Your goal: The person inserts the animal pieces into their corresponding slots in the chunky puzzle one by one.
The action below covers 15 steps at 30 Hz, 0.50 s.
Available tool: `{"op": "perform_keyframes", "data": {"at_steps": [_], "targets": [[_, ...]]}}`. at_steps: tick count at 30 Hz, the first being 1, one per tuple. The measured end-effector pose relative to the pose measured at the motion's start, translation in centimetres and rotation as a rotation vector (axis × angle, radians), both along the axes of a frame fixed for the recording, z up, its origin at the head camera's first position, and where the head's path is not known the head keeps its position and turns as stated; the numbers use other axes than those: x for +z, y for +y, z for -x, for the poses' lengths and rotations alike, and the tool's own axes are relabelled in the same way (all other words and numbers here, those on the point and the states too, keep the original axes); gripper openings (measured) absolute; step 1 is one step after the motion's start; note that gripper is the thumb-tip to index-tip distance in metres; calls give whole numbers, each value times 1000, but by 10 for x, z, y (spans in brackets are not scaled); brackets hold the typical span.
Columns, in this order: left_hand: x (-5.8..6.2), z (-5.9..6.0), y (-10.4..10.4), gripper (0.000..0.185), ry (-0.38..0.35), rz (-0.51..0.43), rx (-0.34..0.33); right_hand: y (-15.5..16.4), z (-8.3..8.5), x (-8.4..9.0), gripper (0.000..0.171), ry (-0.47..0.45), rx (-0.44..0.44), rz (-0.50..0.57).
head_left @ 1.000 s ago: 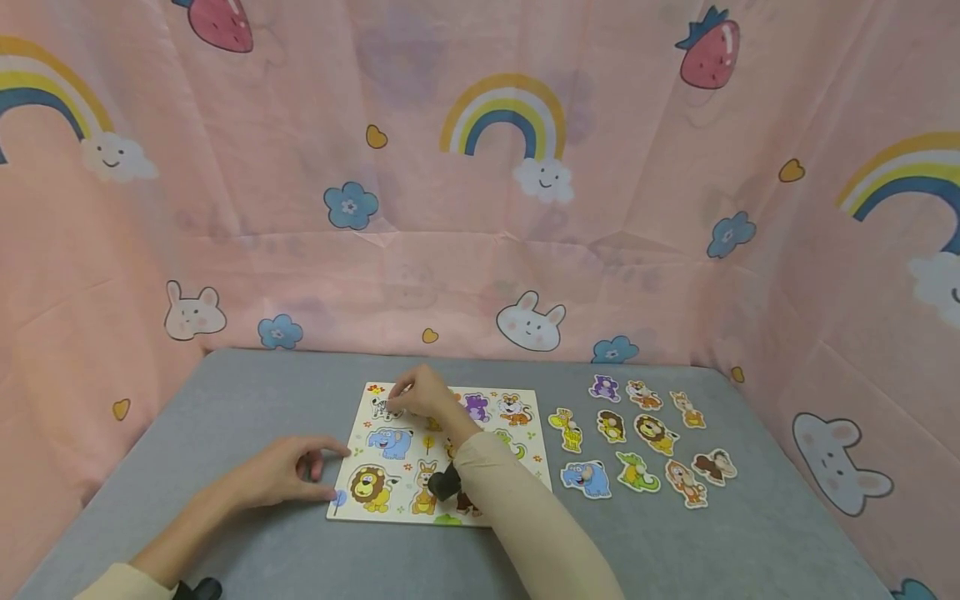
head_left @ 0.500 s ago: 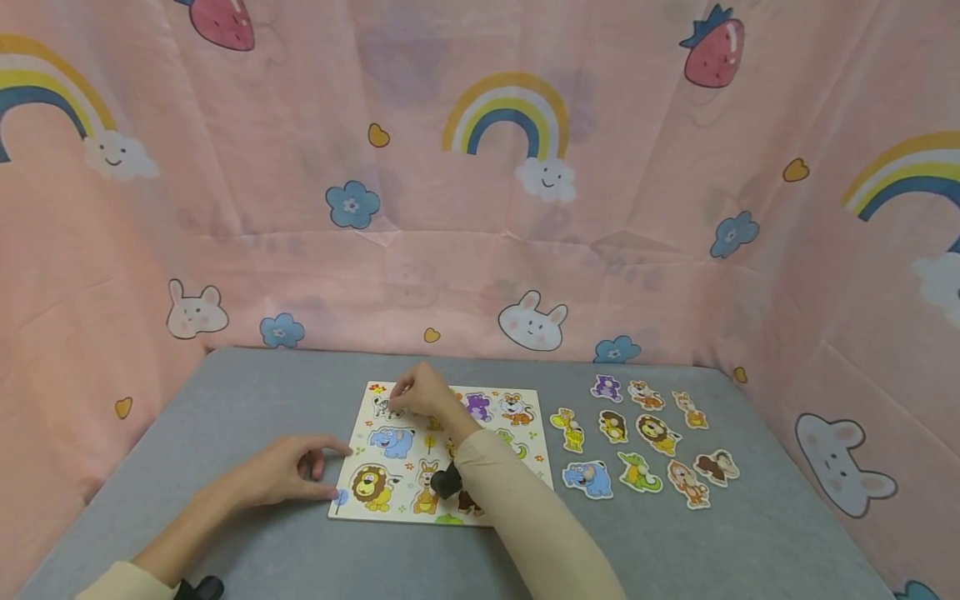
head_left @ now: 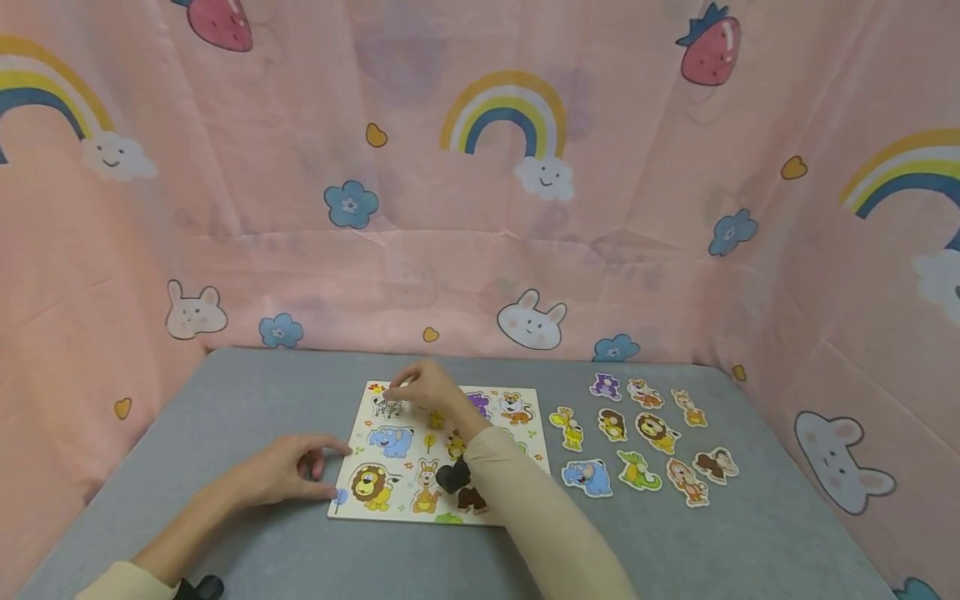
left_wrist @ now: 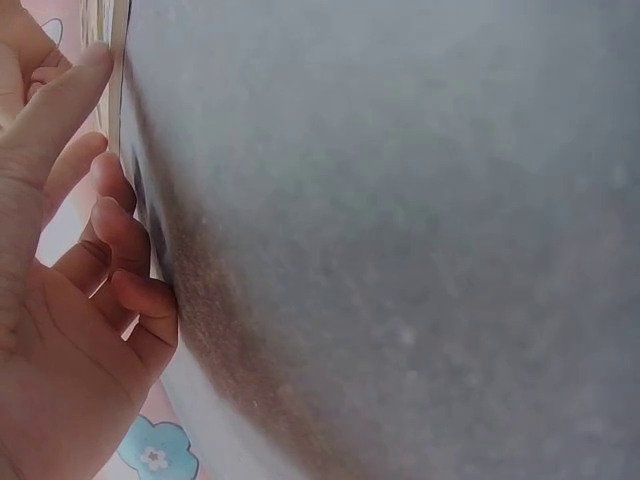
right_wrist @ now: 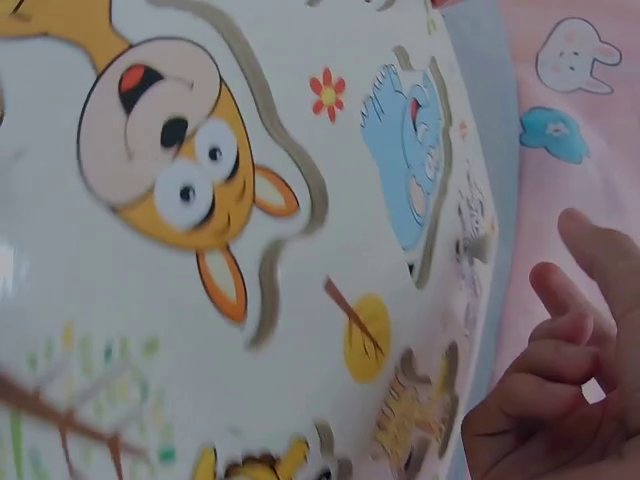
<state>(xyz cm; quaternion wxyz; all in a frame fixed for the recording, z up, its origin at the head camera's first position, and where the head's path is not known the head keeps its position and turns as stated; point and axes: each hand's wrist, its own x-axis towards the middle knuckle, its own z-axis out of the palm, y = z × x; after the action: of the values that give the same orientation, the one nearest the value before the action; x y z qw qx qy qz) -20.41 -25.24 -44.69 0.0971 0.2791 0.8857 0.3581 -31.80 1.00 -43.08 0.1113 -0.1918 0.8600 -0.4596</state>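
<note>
One black-and-white zebra puzzle piece [head_left: 387, 407] lies in the far-left corner of the white rectangular animal puzzle board [head_left: 401, 500]. Your right hand [head_left: 429, 387] is just beside it, fingers loosely bent, off the knob. Your left hand [head_left: 288, 471] has thumb and forefinger spread wide, touching the board's left edge. Ten colourful animal-shaped pieces [head_left: 657, 433] lie right of it on the grey cloth-covered bench [head_left: 240, 400].
</note>
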Motion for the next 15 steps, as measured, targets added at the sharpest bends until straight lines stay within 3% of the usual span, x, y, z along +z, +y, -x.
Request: {"op": "perform_keyframes", "data": {"at_steps": [7,15], "targets": [[-1,0,2,51,3,13,2,38,2,18,31,5,162,33],[1,-3,0,50,-7,-18,-8,93,5,31,36,110,192,9]]}}
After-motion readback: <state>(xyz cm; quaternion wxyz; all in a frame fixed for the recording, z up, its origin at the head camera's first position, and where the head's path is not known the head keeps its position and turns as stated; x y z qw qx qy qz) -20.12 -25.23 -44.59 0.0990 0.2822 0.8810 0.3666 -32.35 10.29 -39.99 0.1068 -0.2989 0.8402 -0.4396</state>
